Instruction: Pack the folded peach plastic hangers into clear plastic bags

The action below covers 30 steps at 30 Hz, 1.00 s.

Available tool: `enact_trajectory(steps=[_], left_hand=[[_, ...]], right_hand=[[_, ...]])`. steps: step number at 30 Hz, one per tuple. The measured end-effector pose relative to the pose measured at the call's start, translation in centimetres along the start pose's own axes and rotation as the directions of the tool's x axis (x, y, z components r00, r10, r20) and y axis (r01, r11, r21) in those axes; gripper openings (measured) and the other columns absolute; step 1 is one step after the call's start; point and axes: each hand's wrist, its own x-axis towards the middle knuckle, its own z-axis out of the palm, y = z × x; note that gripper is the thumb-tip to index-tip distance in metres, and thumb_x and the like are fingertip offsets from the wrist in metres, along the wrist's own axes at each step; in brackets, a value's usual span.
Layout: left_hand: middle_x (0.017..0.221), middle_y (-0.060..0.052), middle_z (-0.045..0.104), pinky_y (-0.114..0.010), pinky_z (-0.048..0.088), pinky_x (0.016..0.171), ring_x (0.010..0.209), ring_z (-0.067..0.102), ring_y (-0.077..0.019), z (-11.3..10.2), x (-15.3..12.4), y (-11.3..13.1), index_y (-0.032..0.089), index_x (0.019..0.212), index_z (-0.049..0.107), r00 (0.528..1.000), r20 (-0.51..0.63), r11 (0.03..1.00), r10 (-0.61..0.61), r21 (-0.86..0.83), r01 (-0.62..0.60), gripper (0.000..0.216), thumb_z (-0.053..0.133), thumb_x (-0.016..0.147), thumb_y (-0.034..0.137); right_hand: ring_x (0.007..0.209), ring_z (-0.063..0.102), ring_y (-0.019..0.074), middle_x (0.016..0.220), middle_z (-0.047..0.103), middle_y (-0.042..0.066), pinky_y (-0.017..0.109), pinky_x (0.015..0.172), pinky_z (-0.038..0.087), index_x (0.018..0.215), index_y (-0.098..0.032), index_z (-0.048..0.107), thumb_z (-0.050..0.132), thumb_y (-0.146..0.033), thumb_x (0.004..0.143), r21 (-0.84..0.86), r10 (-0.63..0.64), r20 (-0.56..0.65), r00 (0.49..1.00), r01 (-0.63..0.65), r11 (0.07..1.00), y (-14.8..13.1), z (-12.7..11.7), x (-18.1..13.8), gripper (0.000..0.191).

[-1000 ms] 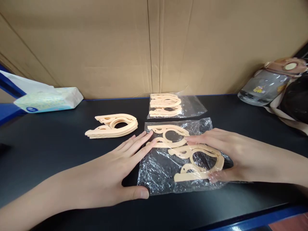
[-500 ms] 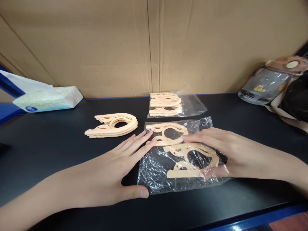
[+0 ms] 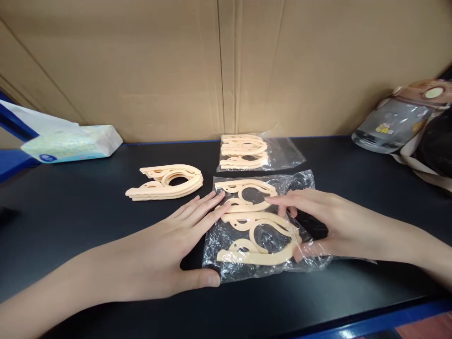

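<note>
On the dark tabletop, a clear plastic bag [image 3: 212, 263] lies flat with two beige folding hangers inside, the upper hanger [image 3: 247, 207] and the lower hanger [image 3: 243, 258]. My left hand [image 3: 165, 254] rests spread along the bag's left side, fingertips on the upper hanger's ends and thumb at the bag's lower left corner. At the bag's right end, my right hand [image 3: 325, 221] has its fingers and thumb apart. Its index fingertip meets the upper hanger's curved end, and its thumb touches the lower hanger's curve. Whether the whole thumb is under the plastic, I cannot tell.
Left of the bag lies a stack of beige folding hangers [image 3: 173, 190]. Behind it is another clear bag [image 3: 286, 153] with hangers. A tissue pack [image 3: 81, 143] stands far left, a clear water bottle [image 3: 391, 122] far right. Cardboard [image 3: 158, 70] walls the back.
Inside the bag, the lower hanger has shifted left and now lines up under the upper one. My right hand's fingers have spread. My left hand has stayed put.
</note>
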Motion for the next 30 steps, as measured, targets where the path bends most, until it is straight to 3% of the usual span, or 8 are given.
enact_trajectory(steps=[8, 14, 19, 25, 30], left_hand=[[0.161, 0.001, 0.005, -0.055, 0.028, 0.115, 0.146, 0.009, -0.0353, -0.4, 0.0, 0.1, 0.035, 0.153, 0.005, 0.999, -0.020, 0.999, 0.047, 0.016, -0.047, 0.087, 0.051, 0.087, 0.065], [0.161, 0.004, 0.003, -0.055, 0.028, 0.115, 0.146, 0.009, -0.0336, 0.0, -0.1, -0.2, 0.040, 0.153, 0.001, 0.995, -0.066, 0.996, 0.080, 0.037, -0.078, 0.085, 0.052, 0.088, 0.063], [0.161, 0.003, 0.005, -0.053, 0.029, 0.115, 0.146, 0.011, -0.0337, -0.2, -0.1, 0.0, 0.037, 0.153, 0.004, 0.998, -0.045, 0.999, 0.040, 0.011, -0.039, 0.085, 0.051, 0.087, 0.064], [0.161, 0.005, 0.003, -0.054, 0.027, 0.115, 0.146, 0.008, -0.0335, -0.3, 0.0, 0.2, 0.037, 0.153, 0.004, 1.000, -0.010, 1.000, -0.001, 0.003, 0.001, 0.086, 0.049, 0.086, 0.067], [0.161, 0.004, 0.002, -0.055, 0.025, 0.115, 0.147, 0.006, -0.0339, -0.4, 0.0, 0.2, 0.035, 0.154, 0.009, 1.000, 0.016, 1.000, -0.002, 0.011, 0.002, 0.085, 0.048, 0.086, 0.068]], right_hand=[[0.102, 0.062, 0.0153, 0.120, 0.064, -0.003, 0.029, 0.092, 0.050, 0.147, -0.041, 0.031, 0.070, -0.039, 0.083, 0.159, -0.061, -0.030, 0.998, 0.065, 0.985, 1.0, -0.1, 0.1, 0.075], [0.094, 0.063, 0.0148, 0.111, 0.067, -0.002, 0.029, 0.087, 0.051, 0.144, -0.037, 0.038, 0.073, -0.041, 0.081, 0.221, -0.062, -0.048, 0.997, 0.072, 0.973, 0.7, 0.5, 0.7, 0.072], [0.094, 0.063, 0.0144, 0.109, 0.067, -0.003, 0.029, 0.088, 0.050, 0.142, -0.035, 0.040, 0.074, -0.040, 0.080, 0.240, -0.063, -0.054, 0.997, 0.074, 0.968, 0.5, 0.3, 0.7, 0.071], [0.076, 0.065, 0.0137, 0.090, 0.072, -0.003, 0.025, 0.068, 0.051, 0.141, -0.030, 0.040, 0.069, -0.044, 0.083, 0.304, 0.130, -0.128, 0.983, -0.086, 0.949, 0.6, -0.1, 0.5, 0.067], [0.089, 0.067, 0.0177, 0.114, 0.072, 0.004, 0.028, 0.071, 0.052, 0.144, -0.029, 0.038, 0.060, -0.044, 0.089, 0.273, 0.170, -0.254, 0.952, -0.098, 0.957, 0.8, 0.0, 0.8, 0.060]])
